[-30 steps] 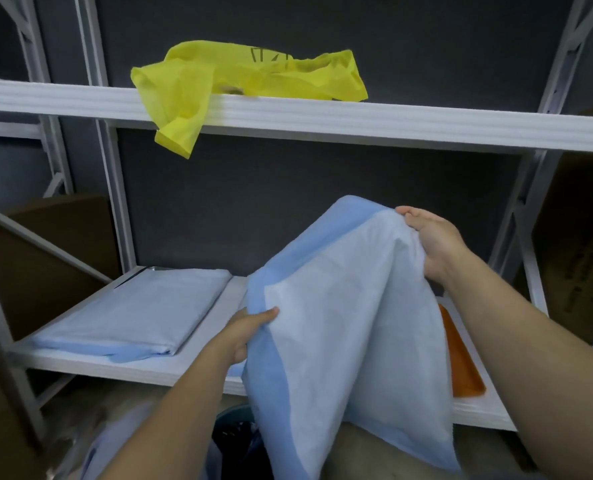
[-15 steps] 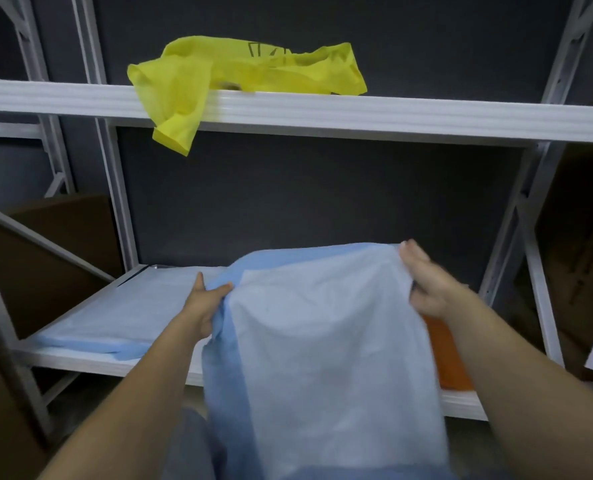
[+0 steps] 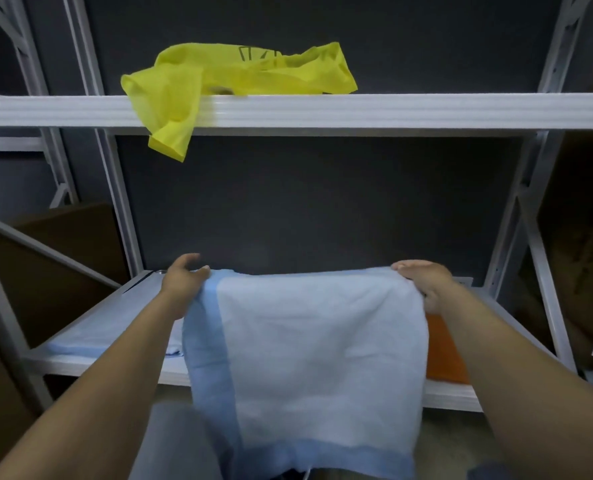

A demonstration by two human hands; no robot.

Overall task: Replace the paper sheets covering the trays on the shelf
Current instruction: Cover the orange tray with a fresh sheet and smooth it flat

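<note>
One head cam only, wide-angle, looking fwd & down, close to the shelf (image 3: pixel 97 367), straight-on.

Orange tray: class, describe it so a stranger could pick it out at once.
On the white shelving, look at the right end of the lower shelf. The orange tray lies there, mostly hidden behind the held-up pale blue sheet. It is the only orange thing; the wrapped tray to its left is blue.
</note>
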